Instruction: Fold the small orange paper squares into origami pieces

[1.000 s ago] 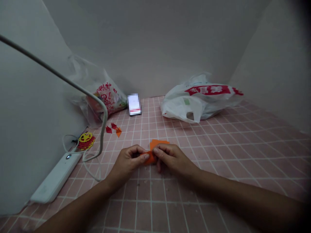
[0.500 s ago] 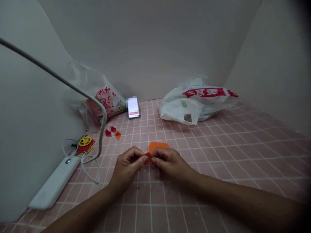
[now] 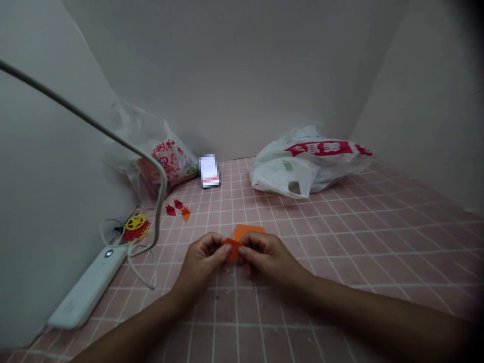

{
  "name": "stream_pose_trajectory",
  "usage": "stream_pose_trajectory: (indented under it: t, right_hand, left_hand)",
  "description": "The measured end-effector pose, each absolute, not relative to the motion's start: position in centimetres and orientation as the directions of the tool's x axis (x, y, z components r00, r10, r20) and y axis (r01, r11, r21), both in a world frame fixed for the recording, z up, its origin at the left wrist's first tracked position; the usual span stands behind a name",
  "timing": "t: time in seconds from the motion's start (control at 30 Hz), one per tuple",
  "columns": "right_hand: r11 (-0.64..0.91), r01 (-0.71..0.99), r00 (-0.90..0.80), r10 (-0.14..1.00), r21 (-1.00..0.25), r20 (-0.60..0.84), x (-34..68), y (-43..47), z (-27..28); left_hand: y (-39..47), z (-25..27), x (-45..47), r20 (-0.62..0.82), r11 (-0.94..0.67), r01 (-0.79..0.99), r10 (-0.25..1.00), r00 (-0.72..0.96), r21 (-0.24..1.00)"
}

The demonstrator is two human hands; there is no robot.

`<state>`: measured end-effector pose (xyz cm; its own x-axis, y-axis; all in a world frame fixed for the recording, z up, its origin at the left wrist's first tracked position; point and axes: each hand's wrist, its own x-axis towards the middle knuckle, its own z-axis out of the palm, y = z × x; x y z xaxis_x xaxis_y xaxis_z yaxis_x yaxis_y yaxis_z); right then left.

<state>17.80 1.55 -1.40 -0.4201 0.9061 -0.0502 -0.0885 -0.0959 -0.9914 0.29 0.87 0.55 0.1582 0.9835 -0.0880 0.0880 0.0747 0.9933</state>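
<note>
Between my two hands is a small folded piece of orange paper [image 3: 233, 249]. My left hand [image 3: 204, 256] pinches its left side between thumb and fingers. My right hand [image 3: 266, 253] pinches the right side in the same way. Just beyond my fingers lie orange paper sheets [image 3: 248, 231], partly hidden by my right hand. Farther off to the left, a small orange folded paper piece [image 3: 185, 214] and two red folded paper pieces [image 3: 171, 209] rest on the pink checked tablecloth [image 3: 302, 302].
At the left wall stand a white power bank-like device [image 3: 88, 287] with a looping cable [image 3: 161, 201] and red and yellow star cut-outs [image 3: 136, 228]. A clear plastic bag [image 3: 166, 161], a lit phone [image 3: 209, 170] and a white plastic bag [image 3: 280, 171] line the back.
The orange paper between my fingers has turned, so more of its flat face shows. Both hands keep their pinch; the whole view has shifted slightly.
</note>
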Motion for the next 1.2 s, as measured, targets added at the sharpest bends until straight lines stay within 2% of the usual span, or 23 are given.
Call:
stream_pose_trajectory:
  t: [0.27,0.53,0.67,0.9,1.03,1.2]
  right_hand:
    - [-0.081,-0.094,-0.419,0.907,-0.992,-0.034,17.76,1.37,-1.47]
    - [-0.046,-0.044,-0.365,0.931,-0.998,-0.027,17.98,1.56,-1.65]
    - [-0.039,-0.046,-0.362,0.932,-0.998,-0.02,18.05,1.66,-1.69]
    - [-0.081,-0.151,-0.415,0.91,-0.985,-0.011,17.85,1.58,-1.47]
    - [-0.114,-0.194,-0.389,0.921,-0.974,-0.031,17.88,1.65,-1.49]
    - [-0.149,-0.261,-0.362,0.931,-0.954,-0.046,17.78,1.77,-1.78]
  left_hand:
    - [0.86,0.5,0.51,-0.082,0.073,0.068,0.987,0.138,0.995]
    - [0.91,0.38,0.17,-0.089,0.07,0.086,0.963,0.254,0.994]
    - [0.94,0.25,0.06,-0.08,0.055,0.112,0.97,0.229,0.992]
    - [0.71,0.62,0.06,-0.054,0.018,0.178,0.978,0.199,0.984]
    - [0.84,0.87,0.08,-0.01,-0.015,0.111,0.975,0.221,0.994]
    - [1.08,0.76,0.14,-0.02,0.005,0.066,0.976,0.219,0.998]
